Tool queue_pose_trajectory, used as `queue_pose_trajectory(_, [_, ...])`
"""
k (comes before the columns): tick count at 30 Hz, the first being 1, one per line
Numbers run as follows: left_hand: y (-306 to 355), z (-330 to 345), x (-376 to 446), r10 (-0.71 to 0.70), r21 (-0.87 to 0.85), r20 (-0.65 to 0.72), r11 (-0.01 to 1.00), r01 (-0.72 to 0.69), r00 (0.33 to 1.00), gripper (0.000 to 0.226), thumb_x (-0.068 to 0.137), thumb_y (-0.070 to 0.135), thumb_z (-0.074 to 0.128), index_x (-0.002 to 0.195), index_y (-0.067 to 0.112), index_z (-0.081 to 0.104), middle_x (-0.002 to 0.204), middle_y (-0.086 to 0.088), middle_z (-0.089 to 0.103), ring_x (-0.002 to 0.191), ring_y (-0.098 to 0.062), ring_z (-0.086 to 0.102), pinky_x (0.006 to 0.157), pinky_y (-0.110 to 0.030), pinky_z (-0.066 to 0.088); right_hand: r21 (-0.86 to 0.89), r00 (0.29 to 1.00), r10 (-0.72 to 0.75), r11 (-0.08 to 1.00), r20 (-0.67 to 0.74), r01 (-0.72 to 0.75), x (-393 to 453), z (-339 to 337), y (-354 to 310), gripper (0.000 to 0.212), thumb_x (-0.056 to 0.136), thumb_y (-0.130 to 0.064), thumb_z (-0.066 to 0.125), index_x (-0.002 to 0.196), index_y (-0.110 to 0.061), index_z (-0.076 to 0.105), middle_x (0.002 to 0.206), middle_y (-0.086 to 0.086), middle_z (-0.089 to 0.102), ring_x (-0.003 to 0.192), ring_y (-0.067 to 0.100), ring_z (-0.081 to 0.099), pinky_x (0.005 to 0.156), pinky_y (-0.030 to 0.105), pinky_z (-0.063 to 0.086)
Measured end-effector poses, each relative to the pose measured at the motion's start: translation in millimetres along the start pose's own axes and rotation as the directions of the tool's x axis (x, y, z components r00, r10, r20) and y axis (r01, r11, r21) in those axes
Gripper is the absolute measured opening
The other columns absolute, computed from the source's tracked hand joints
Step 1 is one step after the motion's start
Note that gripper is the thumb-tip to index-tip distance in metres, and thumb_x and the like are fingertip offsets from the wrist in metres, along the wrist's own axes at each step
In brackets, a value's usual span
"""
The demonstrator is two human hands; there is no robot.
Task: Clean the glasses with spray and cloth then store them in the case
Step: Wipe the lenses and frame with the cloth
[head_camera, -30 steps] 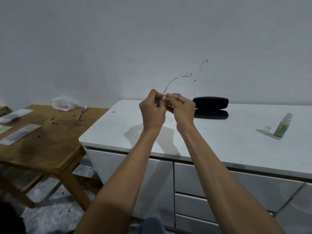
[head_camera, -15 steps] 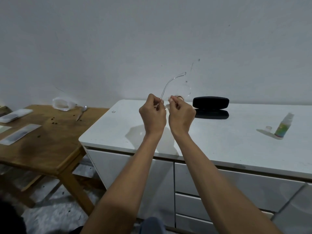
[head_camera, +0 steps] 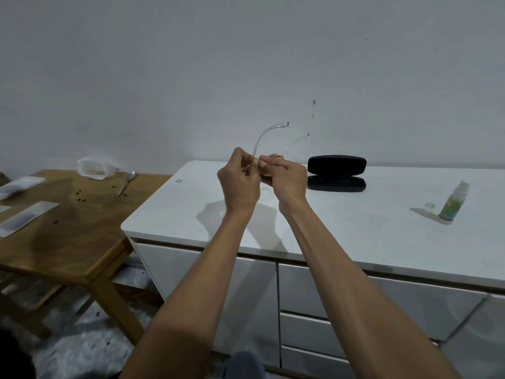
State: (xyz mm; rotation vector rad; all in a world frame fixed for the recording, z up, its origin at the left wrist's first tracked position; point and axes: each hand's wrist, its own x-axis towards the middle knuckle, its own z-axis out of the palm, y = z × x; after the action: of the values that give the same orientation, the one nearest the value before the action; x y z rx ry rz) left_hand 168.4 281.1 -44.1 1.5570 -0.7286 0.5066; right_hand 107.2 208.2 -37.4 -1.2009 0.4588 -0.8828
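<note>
On the far left a wooden table (head_camera: 68,228) holds a crumpled plastic bag (head_camera: 94,167) and a spoon (head_camera: 126,182), none of it part of the job. Over the white cabinet (head_camera: 341,231) the left hand (head_camera: 239,181) is closed, pinching one arm of the clear glasses (head_camera: 269,134), which are held up in the air in front of the wall. Just beside it, the right hand (head_camera: 287,177) is also closed on the frame near the lenses; whether a cloth is tucked under its fingers cannot be told. The step looks like wiping or folding the glasses. To do it well, the frame wants support close to the hinge, with light pressure so the thin arm does not bend. To the right the black case (head_camera: 336,173) lies open, ready. Farther right the spray bottle (head_camera: 453,201) stands upright with its small cap (head_camera: 429,205) beside it.
</note>
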Motion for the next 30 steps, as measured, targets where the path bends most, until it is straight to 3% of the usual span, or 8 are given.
queue_pose_trajectory(3, [-6,-5,3,-0.003,0.037,0.003,0.999,0.003,1.000,0.012,0.088,-0.002,0.067,0.079,0.002,0.059,0.064,0.002,0.063,0.057,-0.006,0.063,0.054,-0.024,0.052,-0.072,0.996,0.074,0.995,0.054,-0.070,-1,-4,0,0.013,0.081,0.001,0.078,0.093,-0.002,0.082,0.077,0.004,0.077,0.068,0.021,0.074,0.070,0.030,0.061])
queue_pose_trajectory(7, [-19,-8,4,-0.059,0.045,0.012,0.997,0.058,0.998,0.013,0.086,-0.003,0.067,0.078,0.004,0.059,0.068,-0.003,0.067,0.061,-0.015,0.065,0.060,-0.036,0.056,-0.109,0.986,0.153,0.983,0.062,-0.145,-6,-7,3,0.011,0.078,-0.001,0.077,0.087,-0.004,0.083,0.077,0.013,0.078,0.064,0.019,0.072,0.063,0.026,0.059])
queue_pose_trajectory(14, [-37,-8,3,-0.061,0.067,-0.013,0.996,0.062,0.998,0.019,0.088,-0.001,0.067,0.076,0.009,0.056,0.065,-0.004,0.065,0.059,-0.026,0.067,0.059,-0.043,0.057,-0.210,0.994,0.112,0.972,0.013,-0.106,-5,-10,12,0.010,0.073,-0.002,0.077,0.081,-0.005,0.082,0.075,0.017,0.078,0.071,0.040,0.077,0.075,0.045,0.066])
queue_pose_trajectory(19, [-59,-29,19,-0.049,0.142,-0.074,0.988,0.059,0.996,0.023,0.088,-0.008,0.060,0.078,0.012,0.055,0.072,-0.003,0.068,0.062,-0.024,0.069,0.060,-0.040,0.059,-0.224,0.997,0.039,0.973,-0.059,-0.051,0,-37,10,0.008,0.082,0.006,0.077,0.088,0.003,0.079,0.080,0.013,0.078,0.062,0.019,0.073,0.063,0.024,0.062])
queue_pose_trajectory(22, [-79,-42,28,-0.022,0.219,-0.045,0.975,0.031,0.999,0.024,0.087,-0.010,0.057,0.078,0.011,0.056,0.076,-0.004,0.070,0.062,-0.022,0.068,0.062,-0.040,0.057,-0.222,0.996,0.024,0.974,-0.089,-0.043,6,-54,8,0.008,0.083,0.007,0.072,0.089,0.005,0.076,0.075,0.022,0.076,0.054,0.025,0.071,0.058,0.027,0.060])
queue_pose_trajectory(25, [-98,-50,30,-0.001,0.286,-0.008,0.958,0.003,1.000,0.023,0.086,-0.013,0.056,0.079,0.009,0.059,0.080,-0.005,0.070,0.068,-0.024,0.068,0.063,-0.044,0.058,-0.274,0.990,-0.025,0.962,-0.141,-0.014,17,-68,5,0.016,0.085,0.004,0.072,0.101,0.001,0.075,0.075,0.012,0.076,0.056,0.016,0.072,0.066,0.029,0.063])
queue_pose_trajectory(27, [-111,-56,29,0.004,0.332,0.015,0.943,-0.009,1.000,0.019,0.087,-0.012,0.060,0.082,0.007,0.061,0.080,-0.006,0.069,0.071,-0.026,0.067,0.064,-0.047,0.059,-0.287,0.993,-0.040,0.958,-0.111,0.007,21,-74,-1,0.031,0.085,0.005,0.072,0.115,-0.003,0.071,0.085,0.003,0.072,0.057,0.009,0.072,0.065,0.027,0.064])
queue_pose_trajectory(30, [-126,-63,27,-0.019,0.369,0.031,0.929,0.006,0.999,0.017,0.089,-0.010,0.063,0.086,0.006,0.062,0.081,-0.009,0.067,0.075,-0.029,0.065,0.068,-0.049,0.059,-0.332,1.000,-0.020,0.943,-0.017,0.013,25,-76,-13,0.047,0.082,0.014,0.069,0.123,-0.005,0.061,0.085,0.003,0.065,0.052,0.006,0.070,0.057,0.022,0.061])
